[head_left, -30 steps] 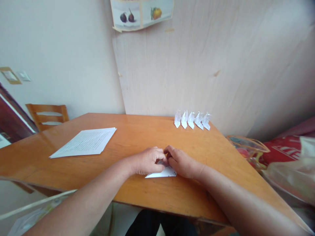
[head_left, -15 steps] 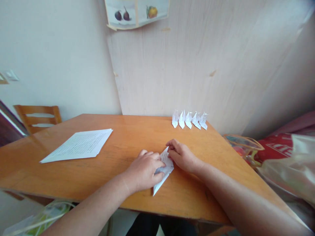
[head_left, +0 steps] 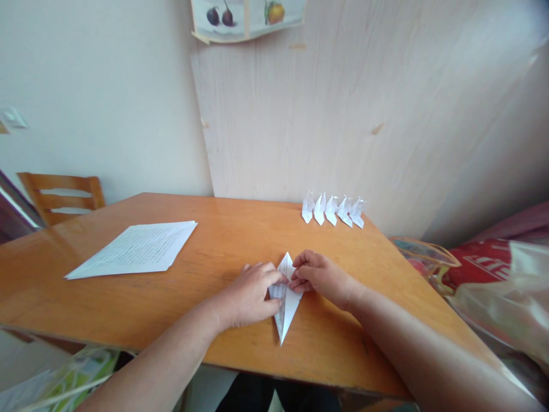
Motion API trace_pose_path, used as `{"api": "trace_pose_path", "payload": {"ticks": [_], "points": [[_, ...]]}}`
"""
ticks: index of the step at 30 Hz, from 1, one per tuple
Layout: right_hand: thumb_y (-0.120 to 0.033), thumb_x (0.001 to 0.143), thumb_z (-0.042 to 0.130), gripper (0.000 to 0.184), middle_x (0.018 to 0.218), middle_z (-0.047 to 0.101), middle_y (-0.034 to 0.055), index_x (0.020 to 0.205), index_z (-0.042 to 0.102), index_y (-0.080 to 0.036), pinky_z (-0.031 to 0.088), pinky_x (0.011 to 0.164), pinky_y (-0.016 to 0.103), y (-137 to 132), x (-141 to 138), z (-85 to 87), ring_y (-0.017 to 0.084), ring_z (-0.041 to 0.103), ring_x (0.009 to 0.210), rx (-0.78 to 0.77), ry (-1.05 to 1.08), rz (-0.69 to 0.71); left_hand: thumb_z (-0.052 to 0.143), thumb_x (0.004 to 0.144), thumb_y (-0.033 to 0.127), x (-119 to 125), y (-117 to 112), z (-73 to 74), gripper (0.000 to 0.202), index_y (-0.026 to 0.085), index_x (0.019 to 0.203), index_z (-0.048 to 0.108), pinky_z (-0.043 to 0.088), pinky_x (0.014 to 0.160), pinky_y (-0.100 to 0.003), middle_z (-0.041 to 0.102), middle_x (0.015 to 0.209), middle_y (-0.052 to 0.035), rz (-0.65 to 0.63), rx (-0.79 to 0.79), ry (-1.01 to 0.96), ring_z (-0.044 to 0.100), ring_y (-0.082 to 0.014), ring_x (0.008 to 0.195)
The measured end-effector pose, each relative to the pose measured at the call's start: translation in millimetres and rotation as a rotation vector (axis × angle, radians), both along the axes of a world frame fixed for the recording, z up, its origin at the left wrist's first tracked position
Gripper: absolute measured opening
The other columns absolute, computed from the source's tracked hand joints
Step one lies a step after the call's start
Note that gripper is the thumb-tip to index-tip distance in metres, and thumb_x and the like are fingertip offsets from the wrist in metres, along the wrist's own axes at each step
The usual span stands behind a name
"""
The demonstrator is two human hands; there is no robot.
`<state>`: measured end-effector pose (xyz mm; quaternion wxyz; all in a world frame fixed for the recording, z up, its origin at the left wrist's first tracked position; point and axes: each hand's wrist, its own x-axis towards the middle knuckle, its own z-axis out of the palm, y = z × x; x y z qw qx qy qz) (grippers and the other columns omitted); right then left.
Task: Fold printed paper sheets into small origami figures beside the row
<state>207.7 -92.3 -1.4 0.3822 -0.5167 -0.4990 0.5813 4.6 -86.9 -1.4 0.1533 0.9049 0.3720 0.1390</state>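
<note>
A long diamond-shaped folded piece of printed paper [head_left: 285,303] lies on the orange wooden table [head_left: 214,297], one tip pointing away from me and one toward me. My left hand [head_left: 253,294] lies on its left side, fingers curled and pressing it down. My right hand [head_left: 319,276] sits at its right edge with the fingertips pinching the paper near the middle. At the table's far edge against the wall stands a row of several small folded paper figures [head_left: 332,210].
A stack of printed sheets [head_left: 137,249] lies on the table's left part. A wooden chair [head_left: 60,194] stands at the far left. Plastic bags [head_left: 484,280] with red and clear contents sit off the table's right edge. A fruit picture [head_left: 246,14] hangs on the wall.
The folded paper has been turned from lying crosswise under both hands to pointing lengthwise toward me. Both hands shifted slightly with it and still hold it.
</note>
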Motion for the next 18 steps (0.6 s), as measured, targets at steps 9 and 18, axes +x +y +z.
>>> {"api": "trace_pose_path", "payload": {"ticks": [9,18], "points": [[-0.011,0.073,0.059,0.02,0.078,0.068,0.0011,0.089,0.052,-0.02,0.056,0.07,0.029,-1,0,-8.1,0.014,0.068,0.07,-0.031,0.046,-0.035,0.072,0.074,0.023,-2,0,-6.6,0.043,0.026,0.115,0.059,0.042,0.091,-0.038,0.069,0.113,-0.002,0.037,-0.009,-0.108,0.062,-0.0253,0.106],[-0.017,0.071,0.065,0.019,0.087,0.07,0.0026,0.088,0.056,-0.02,0.055,0.077,0.03,-10,-4,-3.2,0.016,0.069,0.08,-0.041,0.084,0.015,0.074,0.077,0.027,-7,2,-5.8,0.051,0.028,0.124,0.055,0.039,0.094,-0.038,0.071,0.114,-0.0024,-0.025,-0.016,-0.128,0.063,-0.025,0.108]]}}
